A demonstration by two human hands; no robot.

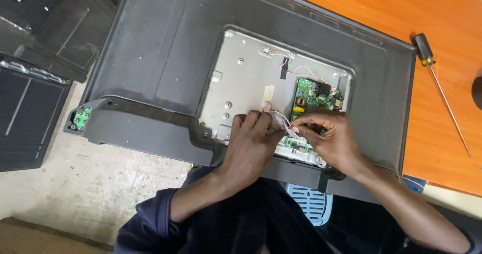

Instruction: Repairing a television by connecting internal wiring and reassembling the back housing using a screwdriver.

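Note:
A flat television [165, 58] lies face down, its dark grey back cover cut open over a silver metal plate [246, 78]. A green circuit board [316, 96] sits at the right of that opening, with thin red and white wires above it. My left hand [251, 143] rests at the opening's lower edge, fingers curled on a bundle of pale ribbon cables [278, 119]. My right hand [329, 136] pinches the same cables at their connector, over a second green board [293, 143] along the bottom edge.
The television overhangs an orange table [442, 108]. A long screwdriver with a black and yellow handle [424, 50] lies on the table to the right. Black panels [35, 58] stand at the left on a concrete floor [90, 183]. A blue plastic stool [311, 204] shows below.

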